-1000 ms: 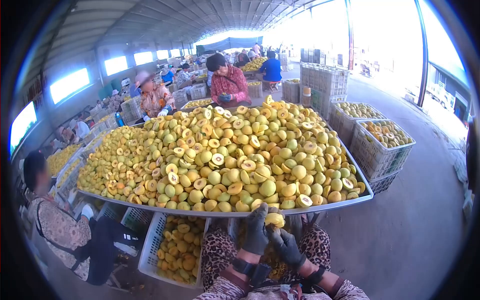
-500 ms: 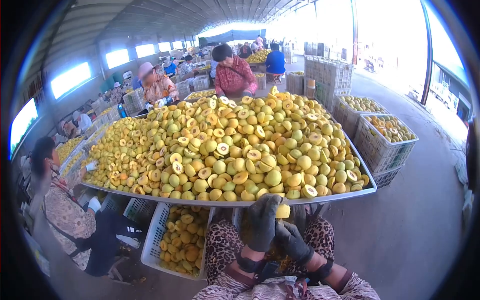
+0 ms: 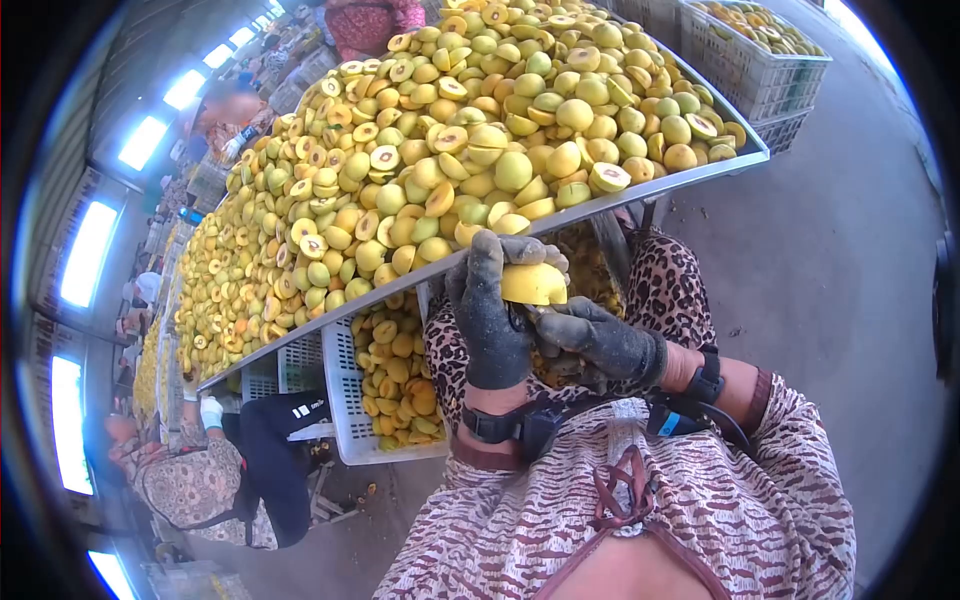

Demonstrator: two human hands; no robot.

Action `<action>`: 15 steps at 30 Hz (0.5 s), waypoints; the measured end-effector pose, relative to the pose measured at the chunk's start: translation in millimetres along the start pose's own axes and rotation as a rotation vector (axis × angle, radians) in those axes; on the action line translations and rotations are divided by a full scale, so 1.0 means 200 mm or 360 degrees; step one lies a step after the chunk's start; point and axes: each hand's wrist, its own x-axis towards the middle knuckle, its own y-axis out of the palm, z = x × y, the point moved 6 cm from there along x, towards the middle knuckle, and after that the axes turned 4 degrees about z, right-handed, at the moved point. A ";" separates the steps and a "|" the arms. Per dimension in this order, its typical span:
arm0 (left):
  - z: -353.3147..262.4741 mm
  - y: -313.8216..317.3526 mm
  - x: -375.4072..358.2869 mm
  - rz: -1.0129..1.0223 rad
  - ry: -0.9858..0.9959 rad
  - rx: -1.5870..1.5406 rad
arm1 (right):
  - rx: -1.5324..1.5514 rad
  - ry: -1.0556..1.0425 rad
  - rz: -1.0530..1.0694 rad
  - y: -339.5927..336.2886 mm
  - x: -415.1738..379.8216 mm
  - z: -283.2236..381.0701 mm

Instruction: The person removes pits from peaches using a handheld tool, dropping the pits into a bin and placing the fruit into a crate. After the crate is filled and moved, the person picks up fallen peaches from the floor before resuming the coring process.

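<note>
My left hand (image 3: 492, 325), in a dark, worn glove, grips a yellow peach half (image 3: 535, 284) between thumb and fingers. Its pale, smooth side faces up towards me. Close against the fruit, my right hand (image 3: 605, 345) is closed in a matching glove. A small dark, metallic bit shows at its fingertips, just under the peach, but what it belongs to is hidden. Both hands are above my lap, in front of the metal rim of a table (image 3: 665, 184) heaped with halved and whole-looking yellow peaches (image 3: 430, 150).
A white plastic crate (image 3: 346, 400) of peach pieces stands below the table's edge, left of my knees. Stacked crates (image 3: 755, 78) of fruit are at the far right. A co-worker (image 3: 205, 480) sits to the left; others are across the table.
My view has tilted down and rolled, so the table looks slanted and my hands appear higher and nearer. The peach half stays in my left hand, my right hand against it.
</note>
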 end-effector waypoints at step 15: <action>-0.02 -0.81 0.00 -0.0715 0.0256 -0.0437 | -0.0614 -0.0319 -0.0141 -0.08 0.03 0.02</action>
